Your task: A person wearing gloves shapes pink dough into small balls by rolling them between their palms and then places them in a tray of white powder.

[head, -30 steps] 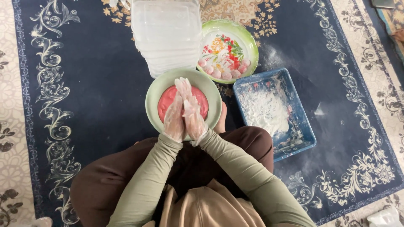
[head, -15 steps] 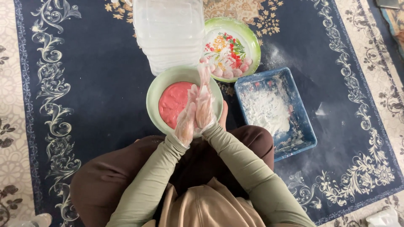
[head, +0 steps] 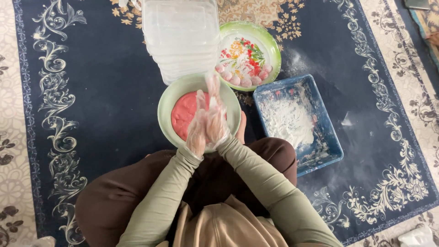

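My left hand (head: 197, 130) and my right hand (head: 216, 114), both in thin clear plastic gloves, are pressed palm to palm with the fingers stretched out. They hover over a light green bowl (head: 167, 98) that holds a flat mass of pink dough (head: 183, 112). The right hand reaches further forward than the left. Whatever lies between the palms is hidden. The bowl sits on the carpet just in front of my knees.
A green-rimmed plate (head: 270, 45) with a row of small pink dough balls (head: 242, 80) stands behind the bowl. A blue tray (head: 336, 147) with white flour (head: 288, 119) lies to the right. A stack of clear plastic containers (head: 180, 36) stands at the back, and flour dusts the dark blue carpet (head: 91, 91).
The pressed hands have slid against each other: the right hand moved forward and the left hand drew back. The pair also shifted slightly right over the bowl.
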